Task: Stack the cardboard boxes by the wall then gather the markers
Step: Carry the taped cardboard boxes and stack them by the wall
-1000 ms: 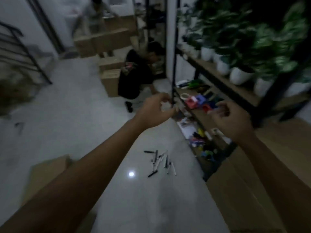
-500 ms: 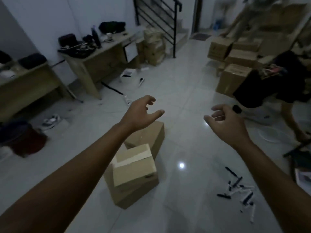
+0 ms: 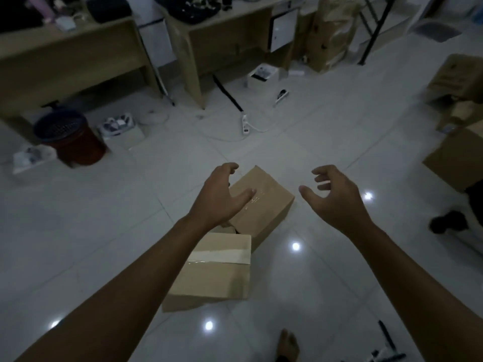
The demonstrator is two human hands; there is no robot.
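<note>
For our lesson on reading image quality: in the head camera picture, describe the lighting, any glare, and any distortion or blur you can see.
Head view: dim overall, with the desks dark; small bright ceiling-light reflections glare on the glossy floor tiles; wide-angle distortion splays both forearms outward from the bottom corners; the left hand, right hand and cardboard boxes are fairly sharp, while the box at the right edge is smeared.

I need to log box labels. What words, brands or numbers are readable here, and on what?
None can be read.
Brown box at right edge: dark print, too blurred.
Tall brown package by the desk: dark marks, unreadable.
Two floor boxes: only tape, no print visible.
</note>
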